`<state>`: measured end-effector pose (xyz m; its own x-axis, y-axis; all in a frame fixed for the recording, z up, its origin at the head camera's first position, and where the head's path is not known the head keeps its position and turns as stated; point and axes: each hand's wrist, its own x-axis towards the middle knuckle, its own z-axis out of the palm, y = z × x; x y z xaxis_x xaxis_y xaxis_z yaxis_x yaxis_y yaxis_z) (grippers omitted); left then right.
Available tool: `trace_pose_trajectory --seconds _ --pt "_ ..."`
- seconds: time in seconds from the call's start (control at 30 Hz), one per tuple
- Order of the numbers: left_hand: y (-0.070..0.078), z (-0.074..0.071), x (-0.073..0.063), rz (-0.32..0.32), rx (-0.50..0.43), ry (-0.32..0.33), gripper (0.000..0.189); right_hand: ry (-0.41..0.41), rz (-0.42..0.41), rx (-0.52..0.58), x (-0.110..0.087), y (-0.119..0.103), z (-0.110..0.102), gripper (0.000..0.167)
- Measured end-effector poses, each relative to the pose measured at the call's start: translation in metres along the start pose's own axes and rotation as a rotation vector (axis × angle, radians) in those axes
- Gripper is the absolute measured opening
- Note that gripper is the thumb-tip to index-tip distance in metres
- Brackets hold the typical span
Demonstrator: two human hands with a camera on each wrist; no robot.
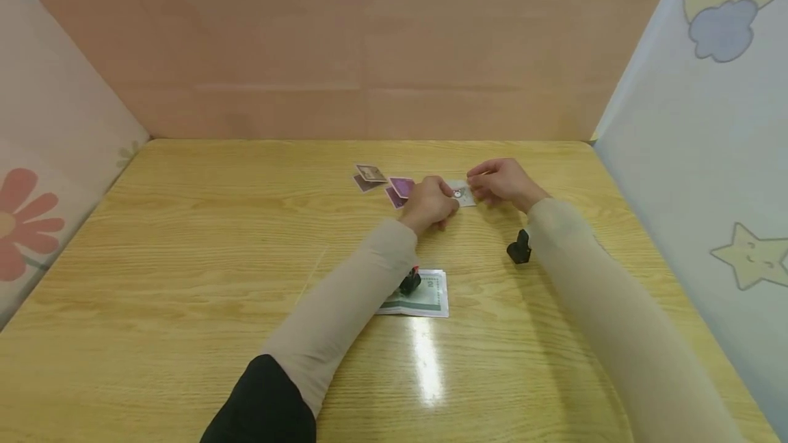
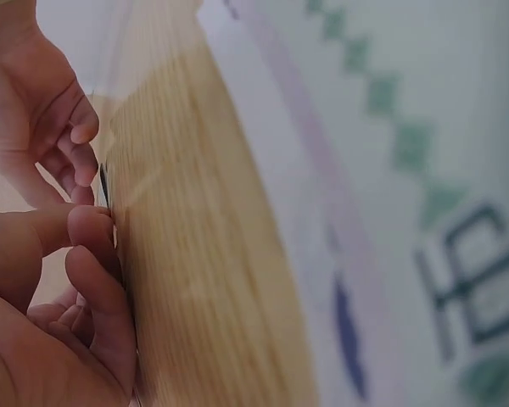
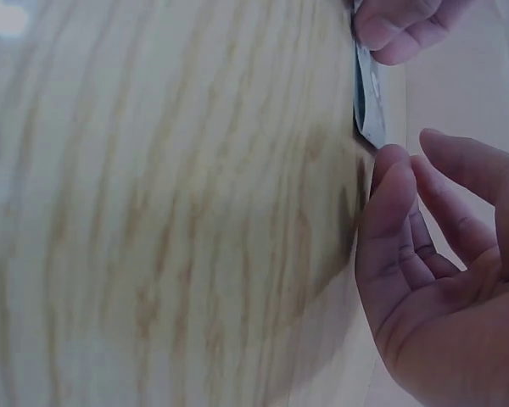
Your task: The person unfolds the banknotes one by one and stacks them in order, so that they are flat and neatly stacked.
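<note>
At the far part of the table, my left hand (image 1: 429, 202) pinches the left side of a pale, folded paper note (image 1: 464, 193) with a small printed figure on it. Seen from the right wrist, this folded note (image 3: 371, 102) stands slightly open at its fold, left fingertips (image 3: 390, 30) on its upper end. My right hand (image 1: 506, 184) is at the note's right edge, fingertips right by its corner, thumb held apart from the fingers. Just left of my left hand lies a folded purple note (image 1: 402, 186), partly hidden by it. A folded brown note (image 1: 371, 173) lies farther left.
Nearer to me, a stack of larger green-and-white banknotes (image 1: 431, 296) lies under my left forearm, partly covered. Black wrist cameras (image 1: 520, 249) sit below both wrists. An orange-tan panel (image 1: 363, 39) stands behind the table (image 1: 185, 258), with printed walls (image 1: 708, 156) at both sides.
</note>
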<state>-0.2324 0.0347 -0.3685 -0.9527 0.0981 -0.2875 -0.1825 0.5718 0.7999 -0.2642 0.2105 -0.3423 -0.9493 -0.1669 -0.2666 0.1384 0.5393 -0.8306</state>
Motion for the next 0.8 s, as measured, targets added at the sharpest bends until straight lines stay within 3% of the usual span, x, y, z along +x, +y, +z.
trace_pose_trajectory --seconds 0.4,0.8 --pt "0.004 0.0 -0.005 0.011 0.099 0.036 0.016 0.021 0.027 -0.133 0.005 -0.009 0.008 0.031" --pt "0.004 0.001 -0.007 0.028 0.138 0.047 0.016 0.075 0.008 -0.122 0.002 -0.01 0.011 0.027"
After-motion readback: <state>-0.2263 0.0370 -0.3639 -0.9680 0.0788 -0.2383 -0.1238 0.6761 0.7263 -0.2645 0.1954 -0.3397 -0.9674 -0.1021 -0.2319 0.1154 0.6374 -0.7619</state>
